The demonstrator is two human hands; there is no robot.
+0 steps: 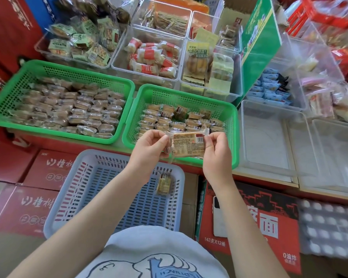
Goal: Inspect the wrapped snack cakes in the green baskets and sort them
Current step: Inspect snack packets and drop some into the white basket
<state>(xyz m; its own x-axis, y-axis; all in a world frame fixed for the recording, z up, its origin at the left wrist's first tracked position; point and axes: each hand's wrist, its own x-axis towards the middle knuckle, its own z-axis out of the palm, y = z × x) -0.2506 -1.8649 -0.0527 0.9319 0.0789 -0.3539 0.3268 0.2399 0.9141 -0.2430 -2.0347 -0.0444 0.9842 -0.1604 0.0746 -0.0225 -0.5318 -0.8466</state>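
Your left fingers (162,139) and your right fingers (209,139) each pinch one end of a single wrapped snack cake (188,145), label side up, so both your left hand (149,149) and your right hand (216,157) are closed on it. You hold it just above the near rim of the right green basket (232,135), and your hands cover part of that basket's front wall. Inside that basket, beyond the held cake, lie rows of wrapped cakes (169,119) that fill only part of its floor. Touching that basket on its left is the left green basket (14,93), packed nearly full of similar cakes. In front of the right green basket and lower down sits a pale blue basket (72,197) with one wrapped cake (163,183) in it, partly crossed by your left forearm. Behind the right green basket stand clear bins (117,63) of other packaged snacks. To its right lie clear trays (269,137). Below it are red cartons (249,227).
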